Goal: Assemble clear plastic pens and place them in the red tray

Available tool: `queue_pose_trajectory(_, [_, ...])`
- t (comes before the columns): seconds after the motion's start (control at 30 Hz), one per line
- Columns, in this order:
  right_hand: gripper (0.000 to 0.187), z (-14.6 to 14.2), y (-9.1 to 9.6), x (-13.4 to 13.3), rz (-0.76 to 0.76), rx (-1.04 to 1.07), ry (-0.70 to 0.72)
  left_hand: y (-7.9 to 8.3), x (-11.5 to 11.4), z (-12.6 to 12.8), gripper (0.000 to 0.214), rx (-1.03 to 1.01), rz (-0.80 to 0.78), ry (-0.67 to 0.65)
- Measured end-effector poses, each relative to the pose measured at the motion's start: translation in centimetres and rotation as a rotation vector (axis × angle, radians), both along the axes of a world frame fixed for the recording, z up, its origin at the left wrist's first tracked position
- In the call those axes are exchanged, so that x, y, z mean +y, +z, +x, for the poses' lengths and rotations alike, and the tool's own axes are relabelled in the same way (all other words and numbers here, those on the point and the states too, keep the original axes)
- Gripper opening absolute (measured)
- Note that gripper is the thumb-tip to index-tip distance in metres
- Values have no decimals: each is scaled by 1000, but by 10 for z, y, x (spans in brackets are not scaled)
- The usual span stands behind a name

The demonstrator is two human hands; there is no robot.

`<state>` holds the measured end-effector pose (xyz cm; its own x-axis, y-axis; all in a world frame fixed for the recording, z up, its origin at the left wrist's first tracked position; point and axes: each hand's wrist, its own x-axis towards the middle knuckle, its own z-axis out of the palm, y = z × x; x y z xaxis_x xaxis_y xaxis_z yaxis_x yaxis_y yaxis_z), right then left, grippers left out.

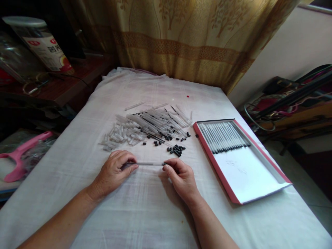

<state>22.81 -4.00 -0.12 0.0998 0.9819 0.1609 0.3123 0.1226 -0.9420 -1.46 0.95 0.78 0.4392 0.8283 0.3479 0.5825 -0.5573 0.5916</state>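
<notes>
Between my two hands a thin clear pen with a dark refill inside lies level, just above the cloth. My left hand is closed on its left end, thumb and fingers pinching. At the right end, where a dark tip shows, my right hand pinches it too. Beyond the hands lies a heap of clear pen barrels mixed with dark refills. Clear caps are piled left of the barrels. Small black plugs sit in a cluster near my right hand, with others scattered behind.
A red-edged box on the right holds a row of pens at its far end. The table has a white cloth. A curtain hangs behind. To the left stand a jar and a pink-handled item.
</notes>
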Motion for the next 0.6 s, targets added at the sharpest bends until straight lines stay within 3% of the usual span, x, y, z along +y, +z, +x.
queue_pose_trajectory(0.3, [11,0,3,1,-32,122,-14,-1,-4,4,26,130,151,-82])
queue_pose_trajectory(0.6, [15,-1,5,3,-101,127,0,-2,-2,3,16,34,229,-50])
